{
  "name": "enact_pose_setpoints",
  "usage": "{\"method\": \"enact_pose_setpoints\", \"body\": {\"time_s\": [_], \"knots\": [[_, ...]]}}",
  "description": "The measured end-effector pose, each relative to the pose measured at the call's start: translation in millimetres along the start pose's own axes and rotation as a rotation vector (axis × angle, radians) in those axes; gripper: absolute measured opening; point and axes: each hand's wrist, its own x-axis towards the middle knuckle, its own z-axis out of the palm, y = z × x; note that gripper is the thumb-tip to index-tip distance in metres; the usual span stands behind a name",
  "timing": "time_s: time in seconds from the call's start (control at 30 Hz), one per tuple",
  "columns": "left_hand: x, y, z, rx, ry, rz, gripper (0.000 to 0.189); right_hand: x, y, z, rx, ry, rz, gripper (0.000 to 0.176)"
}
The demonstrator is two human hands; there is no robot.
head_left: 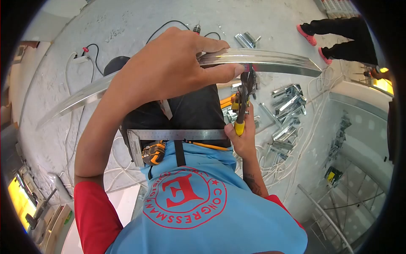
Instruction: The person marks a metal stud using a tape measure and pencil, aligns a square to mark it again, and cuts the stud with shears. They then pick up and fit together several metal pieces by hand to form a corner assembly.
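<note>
A long shiny metal channel (275,59) runs across the view above my lap. My left hand (177,70) grips it near the middle, thumb on the near edge and fingers over the far one. Below it, my right hand (245,142) is closed around the yellow-tipped handles of metal snips (242,99). The snips point upward, their jaws right at the channel's near edge beside my left thumb. Across my thighs lies a steel try square (182,134). A yellow and black tape measure (153,153) and a yellow pencil (207,146) rest at my waist.
Cut metal pieces (289,101) are heaped on the floor at right, among loops of white cable (275,169). Another person's legs (347,44), in pink shoes, stand at the upper right. A power strip (81,59) lies at left; a metal pipe (325,218) slants at lower right.
</note>
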Motion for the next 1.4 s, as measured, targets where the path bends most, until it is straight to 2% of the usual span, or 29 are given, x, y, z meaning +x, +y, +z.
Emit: {"method": "enact_pose_setpoints", "body": {"time_s": [0.17,0.4,0.47,0.6,0.67,1.0,1.1,1.17,1.4], "knots": [[1,7,-1,-0.076,-0.004,-0.067,0.051,3,-1,4,0.044,-0.014,-0.029,0.100],[3,10,-5,-0.039,-0.017,-0.052,0.054,6,-9,7,0.073,-0.021,-0.034,0.099],[3,10,-4,-0.023,0.001,-0.034,0.055,8,-19,11,0.108,0.023,-0.032,0.087],[2,10,-5,-0.028,0.004,-0.038,0.054,7,-18,11,0.087,0.012,-0.023,0.088],[1,10,-4,-0.044,0.011,-0.045,0.054,5,-13,8,0.064,-0.035,-0.009,0.101],[-4,5,-5,-0.124,0.014,-0.040,0.056,1,-14,9,-0.021,-0.044,-0.051,0.098],[-3,3,-5,-0.151,-0.013,-0.031,0.056,3,-20,10,-0.054,-0.005,-0.043,0.092],[-3,3,-7,-0.187,-0.055,-0.048,0.053,4,-24,13,-0.020,0.038,-0.045,0.071],[-7,6,-9,-0.220,-0.107,-0.052,0.048,3,-25,13,-0.099,0.111,-0.136,0.058]]}}
